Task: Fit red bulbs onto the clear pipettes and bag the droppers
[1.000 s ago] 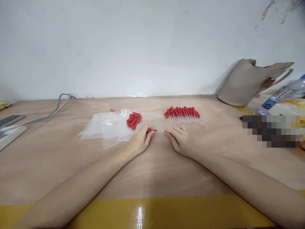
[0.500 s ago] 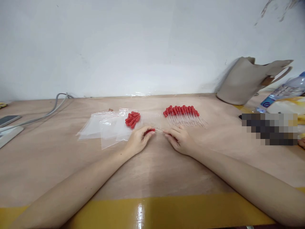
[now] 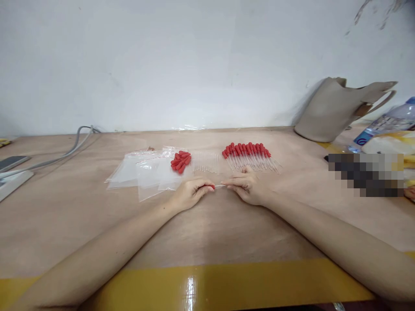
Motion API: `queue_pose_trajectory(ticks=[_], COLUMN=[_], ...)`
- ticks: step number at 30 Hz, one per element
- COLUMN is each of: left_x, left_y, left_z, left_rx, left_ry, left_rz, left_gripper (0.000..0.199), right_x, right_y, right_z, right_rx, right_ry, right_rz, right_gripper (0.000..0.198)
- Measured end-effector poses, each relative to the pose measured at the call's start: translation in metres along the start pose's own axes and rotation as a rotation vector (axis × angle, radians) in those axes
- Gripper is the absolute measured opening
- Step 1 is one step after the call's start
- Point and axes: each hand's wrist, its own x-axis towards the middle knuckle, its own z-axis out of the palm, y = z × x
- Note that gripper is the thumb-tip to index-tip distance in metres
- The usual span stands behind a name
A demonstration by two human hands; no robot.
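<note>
My left hand (image 3: 191,193) is closed around a red rubber bulb (image 3: 212,186), with only its end showing past the thumb. A thin clear glass tube (image 3: 220,185) runs from the bulb to my right hand (image 3: 247,188), whose fingertips pinch its other end. Behind my left hand lies a pile of loose red rubber bulbs (image 3: 180,162). Beside the pile, a row of clear tubes (image 3: 205,162) lies flat. Beyond my right hand are several droppers with red bulbs (image 3: 248,151), lined up side by side with their tubes toward me.
Clear zip bags (image 3: 145,170) overlap on the table (image 3: 81,229) at left. A grey cable (image 3: 74,147) and a phone (image 3: 13,163) lie farther left. On the right stand a beige bag (image 3: 333,110) and a plastic bottle (image 3: 389,123), near a blurred dark item (image 3: 363,175).
Both hands have come slightly nearer to me. The bulb and tube are now in line between them, and less of the bulb shows from my left hand.
</note>
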Motion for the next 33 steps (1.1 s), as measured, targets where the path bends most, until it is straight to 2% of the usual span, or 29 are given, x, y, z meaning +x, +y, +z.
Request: queue_pose_trajectory(ticks=[4,8,10,15,19,23,33], left_x=[0.002,0.002,0.002,0.003,0.003,0.002,-0.002], left_y=[0.004,0.004,0.003,0.0,0.0,0.006,0.006], left_z=[0.0,0.002,0.002,0.001,0.004,0.005,0.006], left_rx=[0.096,0.167,0.152,-0.004,-0.08,-0.094,-0.009], left_ry=[-0.024,0.021,0.038,0.052,0.053,0.076,0.079], left_rz=[0.051,-0.003,-0.043,-0.18,-0.226,-0.218,-0.122], left_gripper=[0.015,0.016,0.016,0.019,0.02,0.017,0.014], right_x=[-0.002,-0.002,-0.001,0.001,0.001,0.001,0.004], right_y=[-0.002,-0.007,-0.008,-0.007,-0.009,-0.013,-0.02], right_z=[-0.003,-0.001,0.0,0.003,0.005,0.006,0.007], right_rx=[-0.188,-0.316,-0.292,-0.123,-0.095,-0.11,-0.193], right_ry=[-0.009,0.056,0.072,0.082,0.09,0.129,0.089], right_rz=[-0.065,-0.097,-0.084,0.047,0.042,0.031,-0.012], right_gripper=[0.025,0.027,0.024,0.017,0.018,0.02,0.025])
